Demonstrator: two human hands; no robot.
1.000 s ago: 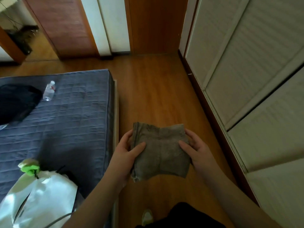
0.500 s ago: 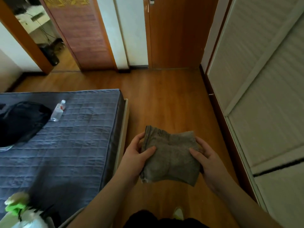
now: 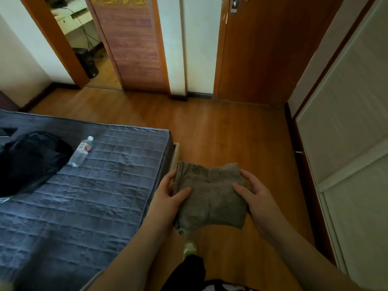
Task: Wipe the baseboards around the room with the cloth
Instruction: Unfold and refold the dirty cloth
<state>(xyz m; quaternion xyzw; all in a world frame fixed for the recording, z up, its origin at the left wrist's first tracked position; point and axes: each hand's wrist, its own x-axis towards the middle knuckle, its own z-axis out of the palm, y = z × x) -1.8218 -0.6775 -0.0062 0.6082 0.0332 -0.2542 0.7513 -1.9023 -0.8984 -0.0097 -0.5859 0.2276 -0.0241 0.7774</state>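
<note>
Fingers (image 3: 168,181) pinch cloth (image 3: 210,198) (both hands)

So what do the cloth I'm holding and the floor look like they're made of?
The cloth looks like soft grey-brown terry or microfibre: matte, nappy, drooping in folds. The floor looks like glossy wood or wood-look laminate, given its plank seams and sheen; which one is unclear.

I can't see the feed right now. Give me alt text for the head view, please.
Both hands, left hand and right hand, hold a folded grey-brown cloth by its sides above the wooden floor. A dark baseboard runs under the white louvred wardrobe doors on the right; a grey quilted mattress with a clear plastic bottle lies left.
</note>
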